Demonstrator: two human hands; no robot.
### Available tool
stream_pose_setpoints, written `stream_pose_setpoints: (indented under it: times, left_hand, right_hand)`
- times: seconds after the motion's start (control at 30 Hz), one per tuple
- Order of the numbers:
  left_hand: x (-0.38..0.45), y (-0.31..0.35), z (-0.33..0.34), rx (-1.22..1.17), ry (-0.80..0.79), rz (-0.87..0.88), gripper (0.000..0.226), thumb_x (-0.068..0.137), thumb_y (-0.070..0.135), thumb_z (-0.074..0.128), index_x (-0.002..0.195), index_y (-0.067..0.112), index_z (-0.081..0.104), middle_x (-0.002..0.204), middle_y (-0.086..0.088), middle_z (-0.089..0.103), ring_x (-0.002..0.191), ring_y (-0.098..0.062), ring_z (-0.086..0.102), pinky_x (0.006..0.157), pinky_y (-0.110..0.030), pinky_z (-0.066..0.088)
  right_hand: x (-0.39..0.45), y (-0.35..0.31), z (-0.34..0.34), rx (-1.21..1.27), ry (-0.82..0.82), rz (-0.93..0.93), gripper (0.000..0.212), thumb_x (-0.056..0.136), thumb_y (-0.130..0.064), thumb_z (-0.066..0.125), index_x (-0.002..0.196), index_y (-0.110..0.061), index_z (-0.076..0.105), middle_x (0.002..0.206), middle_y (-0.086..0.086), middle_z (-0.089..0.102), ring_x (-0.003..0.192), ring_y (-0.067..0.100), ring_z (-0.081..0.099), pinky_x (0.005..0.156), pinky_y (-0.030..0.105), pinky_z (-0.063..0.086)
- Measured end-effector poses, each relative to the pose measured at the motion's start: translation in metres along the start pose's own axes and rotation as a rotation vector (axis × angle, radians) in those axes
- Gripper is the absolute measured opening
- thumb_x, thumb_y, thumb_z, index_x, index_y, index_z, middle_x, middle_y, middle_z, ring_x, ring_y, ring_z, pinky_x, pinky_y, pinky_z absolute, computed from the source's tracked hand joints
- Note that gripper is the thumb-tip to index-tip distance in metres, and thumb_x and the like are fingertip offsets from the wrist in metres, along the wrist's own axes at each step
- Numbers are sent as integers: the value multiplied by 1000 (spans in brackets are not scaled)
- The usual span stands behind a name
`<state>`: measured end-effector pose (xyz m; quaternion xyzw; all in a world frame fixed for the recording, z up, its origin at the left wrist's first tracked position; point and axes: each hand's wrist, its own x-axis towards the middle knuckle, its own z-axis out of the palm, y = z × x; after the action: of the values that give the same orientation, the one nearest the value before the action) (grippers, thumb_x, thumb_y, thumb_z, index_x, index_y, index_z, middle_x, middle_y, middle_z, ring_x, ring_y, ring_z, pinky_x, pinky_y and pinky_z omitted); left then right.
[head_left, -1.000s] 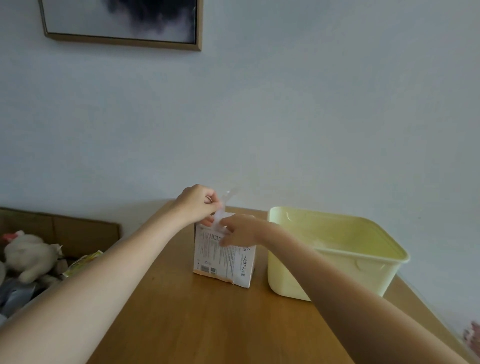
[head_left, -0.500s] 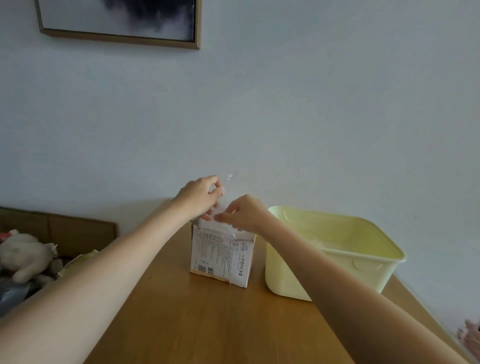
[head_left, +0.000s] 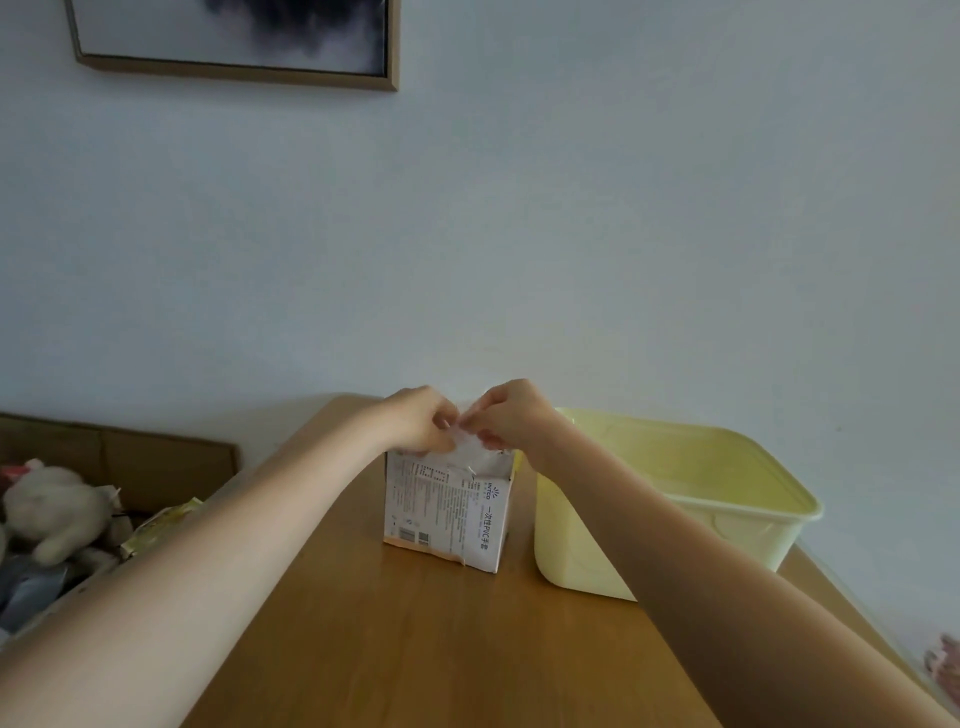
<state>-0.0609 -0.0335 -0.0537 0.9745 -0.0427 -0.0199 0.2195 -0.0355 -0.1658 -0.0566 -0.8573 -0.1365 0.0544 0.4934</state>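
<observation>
A wooden worktop (head_left: 441, 649) runs away to a pale, plain wall (head_left: 571, 234), where the lower corner of a framed picture (head_left: 234, 36) hangs at the upper left. A small printed carton (head_left: 447, 512) stands upright on the worktop near its far edge, just beside a pale yellow plastic tub (head_left: 576, 545) on its right. Above the carton's open top the left hand (head_left: 421, 421) and right hand (head_left: 511, 415) meet, the fingers of both curled and pinching a thin clear film (head_left: 470, 447) that rises from inside. Left of the worktop, a cardboard box (head_left: 156, 462) holds a pale plush toy (head_left: 52, 509)
</observation>
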Motion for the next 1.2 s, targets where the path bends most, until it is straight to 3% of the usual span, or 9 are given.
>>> stream_pose_setpoints:
  times: [0.17, 0.4, 0.53, 0.67, 0.77, 0.8, 0.9, 1.07, 1.2]
  left_hand:
    - [8, 3, 4, 167, -20, -48, 27, 88, 8, 53, 65, 21, 49, 74, 2, 52, 66, -15, 47, 49, -19, 34]
    - [17, 20, 9, 306, -89, -114, 28, 86, 11, 57, 63, 15, 43, 60, 0, 42, 52, -12, 38, 46, -19, 29]
    - [19, 26, 9, 368, -120, -112, 4, 89, 14, 56, 85, 13, 55, 67, 1, 48, 61, -14, 46, 49, -19, 34]
    - [21, 24, 10, 394, -109, -129, 26, 89, 11, 54, 66, 12, 42, 64, 1, 44, 54, -11, 40, 43, -19, 29]
    - [21, 25, 10, 403, -98, -102, 3, 88, 11, 55, 88, 12, 58, 73, 5, 50, 60, -12, 45, 43, -18, 29]
    - [23, 23, 10, 392, -104, -91, 13, 87, 10, 55, 98, 15, 61, 74, 7, 50, 61, -10, 46, 45, -18, 30]
    - [23, 19, 9, 401, -138, -54, 15, 85, 8, 55, 92, 21, 60, 79, 4, 55, 74, -13, 51, 56, -19, 36]
    - [22, 23, 15, 514, -170, -44, 29, 94, 11, 48, 120, 13, 60, 124, -6, 59, 95, -16, 52, 61, -14, 34]
    - [22, 24, 3, 333, -292, -52, 39, 93, 16, 49, 132, 17, 52, 131, 0, 52, 105, -15, 54, 66, -17, 44]
  right_hand:
    - [-4, -3, -30, 249, -2, 38, 13, 81, 14, 54, 89, 3, 54, 82, 23, 62, 71, 29, 61, 82, 37, 53]
    - [-13, -1, -42, 173, 87, -122, 27, 86, 13, 41, 67, -6, 44, 84, 23, 64, 68, 27, 61, 64, 30, 50]
    - [-12, 1, -52, 252, 113, -163, 25, 84, 14, 44, 73, -9, 43, 84, 17, 66, 79, 25, 61, 77, 33, 51]
    - [-13, -4, -57, 383, 153, -147, 27, 86, 15, 36, 75, -9, 39, 75, 13, 64, 67, 22, 60, 71, 32, 54]
    - [-13, -11, -57, 369, 176, -228, 26, 85, 14, 35, 79, -11, 37, 76, 10, 65, 70, 22, 61, 72, 32, 52]
    - [-12, -14, -58, 383, 193, -249, 26, 84, 14, 35, 80, -11, 38, 77, 10, 65, 74, 22, 61, 75, 33, 51]
    - [-10, -21, -63, 506, 274, -264, 26, 84, 14, 32, 81, -11, 37, 73, 10, 63, 78, 24, 61, 77, 34, 50]
    - [-6, -40, -90, 942, 378, -299, 27, 83, 17, 23, 84, -2, 43, 65, 17, 49, 42, 14, 54, 37, 17, 39]
    - [-15, -41, -103, 942, 250, -226, 32, 88, 14, 28, 64, 6, 48, 52, 12, 53, 47, 16, 53, 52, 22, 47]
